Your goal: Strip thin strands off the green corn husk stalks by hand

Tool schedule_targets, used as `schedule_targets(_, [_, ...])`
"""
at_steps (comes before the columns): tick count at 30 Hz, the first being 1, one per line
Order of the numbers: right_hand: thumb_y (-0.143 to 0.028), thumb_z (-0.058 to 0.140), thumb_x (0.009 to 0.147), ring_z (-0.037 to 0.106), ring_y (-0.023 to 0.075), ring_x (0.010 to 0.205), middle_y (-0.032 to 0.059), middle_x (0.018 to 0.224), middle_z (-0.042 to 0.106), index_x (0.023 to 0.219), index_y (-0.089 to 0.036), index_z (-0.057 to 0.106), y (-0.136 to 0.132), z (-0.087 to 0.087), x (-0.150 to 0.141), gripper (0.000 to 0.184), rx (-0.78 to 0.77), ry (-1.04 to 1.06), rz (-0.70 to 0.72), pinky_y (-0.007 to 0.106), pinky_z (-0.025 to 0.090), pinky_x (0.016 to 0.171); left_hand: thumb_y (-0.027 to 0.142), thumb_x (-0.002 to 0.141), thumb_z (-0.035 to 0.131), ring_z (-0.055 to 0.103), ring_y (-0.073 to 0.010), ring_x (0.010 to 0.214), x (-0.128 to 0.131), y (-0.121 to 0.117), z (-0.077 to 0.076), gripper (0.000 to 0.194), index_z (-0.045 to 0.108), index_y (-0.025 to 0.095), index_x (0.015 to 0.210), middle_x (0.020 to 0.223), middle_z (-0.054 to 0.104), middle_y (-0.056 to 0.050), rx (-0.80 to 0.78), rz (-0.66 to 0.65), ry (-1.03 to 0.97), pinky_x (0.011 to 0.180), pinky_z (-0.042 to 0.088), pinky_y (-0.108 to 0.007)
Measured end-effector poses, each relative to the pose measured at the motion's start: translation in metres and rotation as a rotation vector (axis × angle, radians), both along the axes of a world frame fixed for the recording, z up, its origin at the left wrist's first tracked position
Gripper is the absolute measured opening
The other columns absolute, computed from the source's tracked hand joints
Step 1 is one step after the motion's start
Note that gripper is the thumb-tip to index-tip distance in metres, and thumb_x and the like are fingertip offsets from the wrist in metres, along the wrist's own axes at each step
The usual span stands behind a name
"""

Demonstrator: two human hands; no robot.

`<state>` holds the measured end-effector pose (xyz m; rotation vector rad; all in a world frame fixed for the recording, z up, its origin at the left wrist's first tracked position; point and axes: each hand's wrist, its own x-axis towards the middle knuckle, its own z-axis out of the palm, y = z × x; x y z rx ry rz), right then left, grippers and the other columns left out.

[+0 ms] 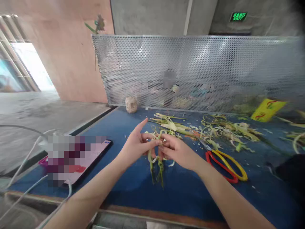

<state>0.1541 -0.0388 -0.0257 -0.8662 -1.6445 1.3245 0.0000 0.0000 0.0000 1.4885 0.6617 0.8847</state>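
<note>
My left hand point(141, 140) and my right hand point(175, 149) meet over the middle of the blue table, fingertips nearly touching. Both pinch a small bundle of green plant strips point(161, 168), with two knotted, frayed ends hanging below the fingers. The left forefinger points up and away from the bundle. My fingers hide the bundle's upper part. Just beyond the hands lie pale green strips point(175, 124). Scissors point(226, 165) with one red and one yellow handle rest right of my right hand, their blades toward the plant scraps.
A phone point(95, 162) with cables stands at left, partly blurred out. A pale roll point(131, 104) sits at the back. Plant scraps point(238, 130) and a yellow packet point(268, 109) lie at right. A perforated metal panel point(190, 70) edges the blue table point(186, 197).
</note>
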Motion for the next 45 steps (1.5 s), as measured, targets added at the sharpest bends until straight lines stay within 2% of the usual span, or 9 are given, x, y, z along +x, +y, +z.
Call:
schedule_targets(3, [-0.022,0.044,0.083,0.050,0.0087,0.057,-0.0014,0.067,0.055,0.085,-0.019,0.045,0.000,0.002,0.000,0.004,0.002,-0.041,-0.029,0.021,0.032,0.049,0.019,0.064,0.067,0.056,-0.0092,0.040,-0.002,-0.003,-0.001,0.088,0.013,0.025,0.133,0.068,0.059,0.004,0.028,-0.015,0.013,0.034,0.034,-0.016])
schedule_targets(8, [-0.019,0.043,0.082,0.042,0.0080,0.046,-0.0031,0.054,0.053,0.104,-0.017,0.044,-0.001,0.007,0.006,0.022,-0.068,-0.045,-0.098,0.022,0.028,0.044,0.018,0.064,0.066,0.056,-0.0102,0.044,-0.003,-0.002,-0.002,0.092,0.008,0.022,0.135,0.064,0.059,0.003,0.073,0.027,0.000,0.034,0.035,-0.016])
schedule_targets(13, [-0.018,0.042,0.081,0.039,0.0065,0.042,-0.0022,0.053,0.055,0.107,-0.016,0.044,0.001,0.007,0.013,0.027,-0.099,0.012,-0.035,0.021,0.026,0.042,0.018,0.065,0.066,0.051,-0.0082,0.039,-0.003,-0.002,0.001,0.097,-0.001,0.017,0.136,0.057,0.058,0.004,0.103,0.082,-0.006,0.033,0.033,-0.016])
schedule_targets(19, [-0.013,0.044,0.078,0.040,0.0063,0.043,-0.0010,0.056,0.059,0.113,-0.014,0.042,-0.002,0.009,0.014,0.035,-0.099,-0.021,0.009,0.021,0.032,0.044,0.018,0.058,0.071,0.053,-0.0083,0.045,-0.003,-0.003,-0.002,0.101,0.005,0.022,0.136,0.068,0.057,0.003,0.052,0.059,0.043,0.033,0.035,-0.016])
schedule_targets(30, [-0.016,0.043,0.079,0.048,0.0079,0.046,0.0018,0.064,0.063,0.120,-0.015,0.040,-0.001,0.007,0.022,0.041,-0.194,-0.037,0.148,0.022,0.035,0.048,0.018,0.064,0.067,0.053,-0.0091,0.046,-0.006,-0.001,0.000,0.104,-0.010,0.019,0.135,0.059,0.055,0.006,0.083,0.072,0.042,0.033,0.035,-0.015])
schedule_targets(34, [-0.035,0.044,0.083,0.050,0.0093,0.056,0.0048,0.078,0.063,0.109,-0.019,0.048,0.003,0.000,0.014,0.031,-0.190,0.002,0.153,0.023,0.035,0.052,0.015,0.065,0.066,0.055,-0.0078,0.051,-0.006,-0.002,-0.001,0.100,-0.005,0.025,0.136,0.082,0.062,-0.004,0.030,-0.064,-0.004,0.038,0.037,-0.015])
schedule_targets(36, [-0.040,0.051,0.079,0.047,0.0083,0.056,0.0027,0.076,0.059,0.096,-0.018,0.054,0.006,-0.004,0.009,0.027,-0.135,0.040,0.026,0.023,0.035,0.053,0.015,0.070,0.062,0.056,-0.0072,0.054,-0.006,-0.003,-0.002,0.095,-0.006,0.029,0.135,0.099,0.061,-0.010,0.017,-0.163,-0.019,0.039,0.037,-0.015])
schedule_targets(40, [-0.037,0.061,0.072,0.043,0.0081,0.054,-0.0016,0.068,0.051,0.107,-0.021,0.051,0.010,-0.007,0.003,0.040,-0.042,0.059,-0.197,0.022,0.033,0.050,0.012,0.075,0.055,0.059,-0.0081,0.055,-0.006,-0.002,-0.004,0.094,-0.016,0.034,0.132,0.113,0.056,-0.014,0.070,-0.265,0.004,0.039,0.035,-0.015])
schedule_targets(45, [-0.033,0.066,0.067,0.038,0.0057,0.047,-0.0052,0.060,0.046,0.102,-0.021,0.053,0.011,-0.007,-0.001,0.040,-0.135,0.226,-0.187,0.021,0.031,0.045,0.007,0.071,0.055,0.061,-0.0093,0.055,-0.008,-0.003,-0.002,0.099,-0.017,0.042,0.129,0.127,0.044,-0.017,0.097,-0.261,0.045,0.037,0.034,-0.015])
